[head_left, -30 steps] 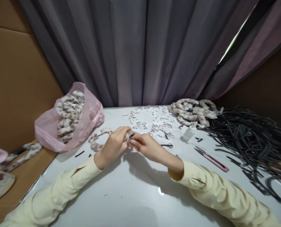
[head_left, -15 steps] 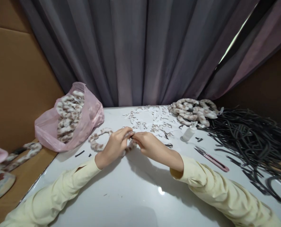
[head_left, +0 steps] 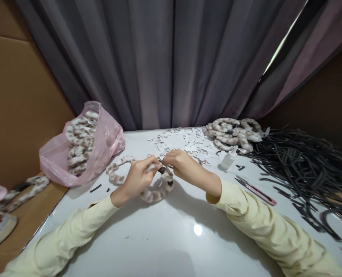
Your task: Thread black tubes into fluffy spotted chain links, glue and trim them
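Note:
Fingers of my left hand are closed round the upper end of a fluffy white-and-brown ring, where a black section shows. The ring hangs below the fingertips, low over the white table. My right hand is closed in a pinch on a thin black strip at the top of the ring, close to the left fingertips. Behind my left hand, a second fluffy ring lies on the table.
On the left stands a pink bag of fluffy rings. Paper scraps lie at the back. To the right are more fluffy rings, a white bottle, pink-handled snips and a heap of black strips.
My hands have moved slightly apart at the fingertips. More of the fluffy ring, with its black section, now shows between and below them. The whole view has shifted slightly.

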Action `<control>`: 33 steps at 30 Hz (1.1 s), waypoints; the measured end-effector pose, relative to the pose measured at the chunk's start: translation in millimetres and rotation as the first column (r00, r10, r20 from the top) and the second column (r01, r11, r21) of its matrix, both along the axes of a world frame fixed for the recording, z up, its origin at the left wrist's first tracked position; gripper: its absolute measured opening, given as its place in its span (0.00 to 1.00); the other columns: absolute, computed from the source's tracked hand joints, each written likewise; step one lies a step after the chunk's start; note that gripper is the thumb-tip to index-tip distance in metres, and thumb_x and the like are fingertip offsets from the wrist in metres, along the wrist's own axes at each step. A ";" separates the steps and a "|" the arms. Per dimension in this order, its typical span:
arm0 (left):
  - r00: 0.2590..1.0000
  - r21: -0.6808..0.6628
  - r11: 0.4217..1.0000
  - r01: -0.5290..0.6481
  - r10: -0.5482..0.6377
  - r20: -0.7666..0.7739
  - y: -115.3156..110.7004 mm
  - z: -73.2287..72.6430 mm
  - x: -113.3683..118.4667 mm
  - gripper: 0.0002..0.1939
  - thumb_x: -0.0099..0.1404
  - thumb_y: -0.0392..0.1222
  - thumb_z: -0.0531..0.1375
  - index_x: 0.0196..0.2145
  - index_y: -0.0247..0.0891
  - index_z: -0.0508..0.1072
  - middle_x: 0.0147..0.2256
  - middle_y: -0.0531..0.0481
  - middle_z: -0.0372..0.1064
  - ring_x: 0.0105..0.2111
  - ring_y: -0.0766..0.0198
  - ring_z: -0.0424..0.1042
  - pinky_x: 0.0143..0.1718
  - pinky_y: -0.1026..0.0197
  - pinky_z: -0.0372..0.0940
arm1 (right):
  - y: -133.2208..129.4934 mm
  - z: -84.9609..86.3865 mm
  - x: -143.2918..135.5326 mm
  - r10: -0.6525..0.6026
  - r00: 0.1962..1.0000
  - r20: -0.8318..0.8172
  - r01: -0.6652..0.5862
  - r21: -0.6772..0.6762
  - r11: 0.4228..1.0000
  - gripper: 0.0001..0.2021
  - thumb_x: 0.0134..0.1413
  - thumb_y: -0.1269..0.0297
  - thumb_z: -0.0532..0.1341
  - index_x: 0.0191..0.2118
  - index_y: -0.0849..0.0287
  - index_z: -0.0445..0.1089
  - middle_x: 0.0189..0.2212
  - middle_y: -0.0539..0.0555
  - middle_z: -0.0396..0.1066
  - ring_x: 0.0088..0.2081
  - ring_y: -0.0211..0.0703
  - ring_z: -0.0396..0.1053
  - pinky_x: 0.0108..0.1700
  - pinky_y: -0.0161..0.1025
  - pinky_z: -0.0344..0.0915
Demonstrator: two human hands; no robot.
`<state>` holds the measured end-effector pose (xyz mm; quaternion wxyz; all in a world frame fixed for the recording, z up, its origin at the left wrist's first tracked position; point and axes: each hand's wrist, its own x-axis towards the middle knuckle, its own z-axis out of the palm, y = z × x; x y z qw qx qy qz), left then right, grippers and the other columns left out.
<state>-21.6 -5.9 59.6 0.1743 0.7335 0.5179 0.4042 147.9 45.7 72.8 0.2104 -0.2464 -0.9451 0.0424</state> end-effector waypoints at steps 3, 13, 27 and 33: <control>1.000 0.020 1.000 0.020 -0.020 0.011 -2.4 1.2 0.9 0.05 0.59 0.37 0.55 0.25 0.38 0.66 0.18 0.58 0.58 0.18 0.71 0.55 0.18 0.69 0.50 | 9.7 -0.7 2.0 0.146 0.984 -0.105 -0.160 -0.141 0.977 0.13 0.48 0.85 0.52 0.30 0.64 0.70 0.24 0.52 0.67 0.29 0.38 0.62 0.34 0.32 0.55; 0.995 0.249 0.963 0.102 -0.098 -0.027 -3.8 3.9 -2.4 0.09 0.57 0.30 0.54 0.33 0.39 0.71 0.23 0.56 0.68 0.18 0.73 0.60 0.21 0.70 0.55 | 13.4 2.0 6.8 0.276 0.921 -0.275 -0.359 -0.324 0.876 0.11 0.59 0.76 0.52 0.37 0.62 0.71 0.29 0.53 0.69 0.35 0.39 0.64 0.40 0.35 0.60; 0.901 -0.223 0.975 -0.022 0.116 0.418 5.4 11.1 1.5 0.11 0.61 0.46 0.56 0.25 0.37 0.63 0.17 0.59 0.58 0.19 0.71 0.56 0.23 0.67 0.52 | -21.7 -17.8 -14.9 -0.045 0.978 -0.202 0.119 0.370 0.921 0.12 0.61 0.75 0.46 0.40 0.69 0.66 0.34 0.61 0.70 0.36 0.45 0.67 0.36 0.40 0.65; 0.865 -0.260 0.966 0.007 0.125 0.487 4.3 1.8 7.2 0.12 0.61 0.45 0.56 0.24 0.37 0.62 0.18 0.58 0.58 0.21 0.71 0.57 0.25 0.66 0.53 | -15.7 -32.0 -14.2 -0.019 0.995 -0.101 0.077 0.609 0.789 0.15 0.62 0.78 0.44 0.45 0.73 0.65 0.32 0.62 0.70 0.33 0.45 0.66 0.33 0.40 0.64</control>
